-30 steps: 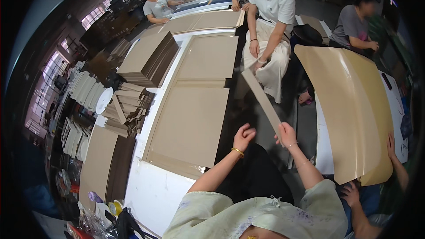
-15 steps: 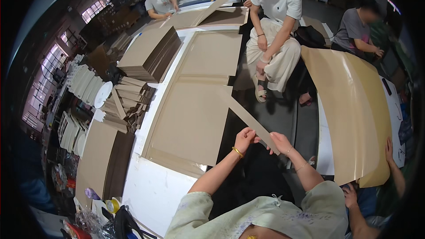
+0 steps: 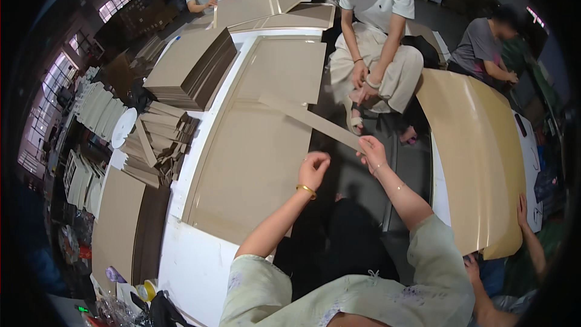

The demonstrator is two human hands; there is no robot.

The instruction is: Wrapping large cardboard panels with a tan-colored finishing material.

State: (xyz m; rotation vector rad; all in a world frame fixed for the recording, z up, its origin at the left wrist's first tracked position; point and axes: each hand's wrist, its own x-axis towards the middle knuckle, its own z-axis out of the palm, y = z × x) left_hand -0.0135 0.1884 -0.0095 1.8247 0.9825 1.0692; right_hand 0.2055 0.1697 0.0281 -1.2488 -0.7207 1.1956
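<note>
A long, flat strip of greyish-brown cardboard [image 3: 321,125] is pinched at its near end by my right hand [image 3: 372,150]. Its far end reaches left over the large cardboard panel [image 3: 242,163] lying on the white table. My left hand [image 3: 315,168], with a gold bangle at the wrist, is apart from the strip, above the panel's right edge. Its fingers are curled together and slightly blurred; whatever they may hold cannot be made out. Clear shiny bands run along the panel's edges and across its middle.
Stacks of cardboard sheets [image 3: 190,66] and a heap of cardboard strips [image 3: 160,139] line the table's left side. A tape roll [image 3: 146,289] lies at lower left. To the right, a person handles a glossy tan sheet [image 3: 472,157]. Another person sits ahead; others work farther off.
My left hand has come off the strip and moved left and up. My right hand has raised the strip, swinging its far end leftward. At the back, a folded panel has been lifted.
</note>
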